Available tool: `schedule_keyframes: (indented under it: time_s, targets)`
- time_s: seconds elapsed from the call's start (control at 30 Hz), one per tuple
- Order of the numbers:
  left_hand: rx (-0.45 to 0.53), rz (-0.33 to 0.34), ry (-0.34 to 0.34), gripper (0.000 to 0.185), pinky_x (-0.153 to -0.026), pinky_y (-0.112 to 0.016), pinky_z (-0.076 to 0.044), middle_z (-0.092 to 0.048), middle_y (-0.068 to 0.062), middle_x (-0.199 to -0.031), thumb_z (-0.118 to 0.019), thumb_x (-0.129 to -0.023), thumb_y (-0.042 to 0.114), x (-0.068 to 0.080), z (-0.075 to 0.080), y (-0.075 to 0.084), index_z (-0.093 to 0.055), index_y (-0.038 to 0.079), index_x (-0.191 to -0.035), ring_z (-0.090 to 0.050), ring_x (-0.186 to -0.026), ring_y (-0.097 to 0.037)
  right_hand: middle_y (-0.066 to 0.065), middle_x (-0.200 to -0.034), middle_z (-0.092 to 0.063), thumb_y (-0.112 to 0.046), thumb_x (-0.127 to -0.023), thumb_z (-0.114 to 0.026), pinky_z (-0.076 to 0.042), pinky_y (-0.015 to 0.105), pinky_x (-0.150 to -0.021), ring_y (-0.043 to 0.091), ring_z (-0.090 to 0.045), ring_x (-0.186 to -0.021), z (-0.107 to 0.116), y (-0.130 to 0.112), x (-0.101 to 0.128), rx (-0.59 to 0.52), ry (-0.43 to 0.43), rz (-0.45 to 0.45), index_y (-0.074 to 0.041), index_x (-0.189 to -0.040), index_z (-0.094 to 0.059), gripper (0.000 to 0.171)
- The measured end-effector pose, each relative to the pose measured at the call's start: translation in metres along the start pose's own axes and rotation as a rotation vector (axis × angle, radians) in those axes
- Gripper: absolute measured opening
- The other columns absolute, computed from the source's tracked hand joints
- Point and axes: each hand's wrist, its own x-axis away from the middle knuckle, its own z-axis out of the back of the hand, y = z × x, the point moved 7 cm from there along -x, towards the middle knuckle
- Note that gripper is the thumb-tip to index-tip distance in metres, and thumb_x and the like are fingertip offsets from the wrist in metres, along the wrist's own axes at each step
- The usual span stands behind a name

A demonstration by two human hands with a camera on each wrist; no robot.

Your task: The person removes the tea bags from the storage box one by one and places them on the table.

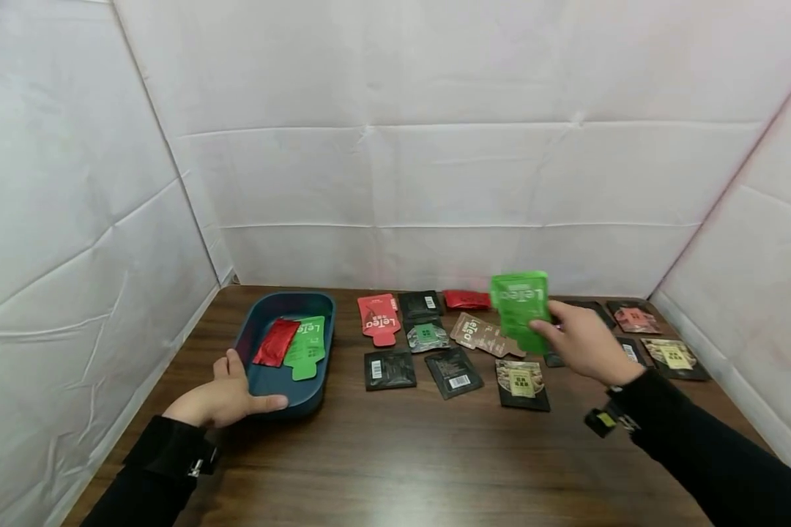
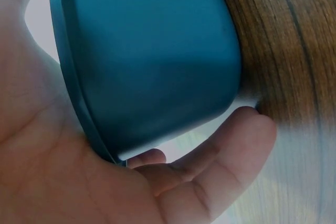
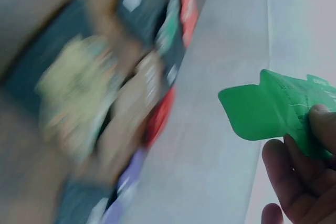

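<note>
My left hand point(image 1: 227, 399) grips the near left corner of a dark blue plastic tray point(image 1: 270, 384), with the thumb along its near rim. In the left wrist view, the fingers point(image 2: 220, 166) bend around the outside of the tray wall point(image 2: 157, 51). Inside the tray lie a red sachet point(image 1: 277, 342) and a green tea packet point(image 1: 308, 340). Raised over the back of the table, my right hand point(image 1: 587, 340) pinches another green tea packet point(image 1: 519, 307) between thumb and fingers. The right wrist view shows this packet's rounded tab point(image 3: 249, 111) sticking out past the fingertips.
Several packets lie across the wooden table point(image 1: 435, 461): a red one point(image 1: 379, 316), a brown one point(image 1: 477, 333), black sachets point(image 1: 390, 369), and one with a yellow label point(image 1: 522, 384). More packets point(image 1: 674, 359) lie at the right. White sheeting point(image 1: 435, 176) encloses the back and sides.
</note>
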Motion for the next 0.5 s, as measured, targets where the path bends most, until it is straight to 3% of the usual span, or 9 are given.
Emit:
schedule_keyframes:
  time_s: [0.2,0.33,0.43,0.5]
  targets:
    - [-0.016,-0.025,-0.014,0.143,-0.104,-0.067,-0.026,0.015,-0.049,-0.143,-0.066,-0.081,0.072,-0.002,-0.004,0.003,0.023,-0.024,-0.138,-0.01,-0.131,-0.066,0.001,-0.068,-0.046,-0.036,-0.106,-0.05,-0.029,0.033,-0.053,0.016,-0.037,-0.055,0.021,0.06,0.061,0.083,-0.036,-0.146,-0.011,-0.093,-0.055,0.029]
    - [-0.009,-0.033,-0.026,0.143,-0.103,-0.069,-0.025,0.017,-0.049,-0.141,-0.065,-0.081,0.073,-0.001,-0.003,0.002,0.025,-0.024,-0.137,-0.011,-0.129,-0.067,0.0,-0.074,-0.055,-0.033,-0.101,-0.06,-0.035,0.033,-0.056,0.016,-0.046,-0.062,0.015,0.084,0.086,0.058,-0.097,-0.241,-0.006,-0.099,-0.062,0.027]
    - [-0.011,-0.034,-0.028,0.143,-0.102,-0.07,-0.025,0.014,-0.049,-0.138,-0.065,-0.081,0.073,-0.001,-0.002,0.002,0.026,-0.024,-0.136,-0.014,-0.126,-0.067,0.002,-0.088,-0.065,-0.034,-0.097,-0.067,-0.045,0.036,-0.061,0.019,-0.058,-0.074,0.007,0.095,0.097,0.044,-0.127,-0.288,0.002,-0.115,-0.065,0.04]
    - [-0.013,-0.028,-0.03,0.144,-0.101,-0.07,-0.025,0.013,-0.049,-0.137,-0.065,-0.081,0.073,-0.002,-0.003,0.001,0.026,-0.025,-0.135,-0.014,-0.124,-0.067,0.005,-0.093,-0.068,-0.037,-0.095,-0.069,-0.048,0.039,-0.064,0.02,-0.062,-0.079,0.001,0.102,0.102,0.043,-0.147,-0.314,0.005,-0.117,-0.065,0.047]
